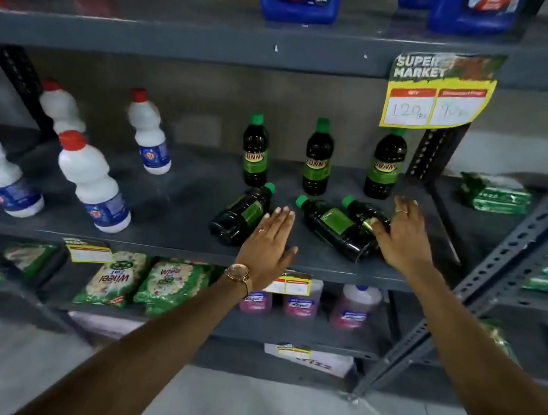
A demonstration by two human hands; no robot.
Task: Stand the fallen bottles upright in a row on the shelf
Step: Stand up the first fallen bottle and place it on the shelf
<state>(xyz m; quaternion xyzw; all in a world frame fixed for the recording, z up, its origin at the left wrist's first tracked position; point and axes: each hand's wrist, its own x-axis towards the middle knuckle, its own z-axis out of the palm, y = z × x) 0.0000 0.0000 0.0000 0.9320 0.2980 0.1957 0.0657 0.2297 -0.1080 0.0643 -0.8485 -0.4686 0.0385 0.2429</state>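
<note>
Three dark bottles with green caps and green labels stand upright at the back of the grey shelf: one on the left, one in the middle, one on the right. In front of them three more lie on their sides: a left one, a middle one, and a right one resting against it. My left hand hovers flat, fingers apart, beside the left fallen bottle. My right hand is spread over the bases of the two right fallen bottles, touching them.
Several white bottles with red caps stand on the shelf's left half. A yellow price tag hangs from the shelf above. Green packets lie on the neighbouring rack, behind a slanted metal upright. Detergent bags fill the lower shelf.
</note>
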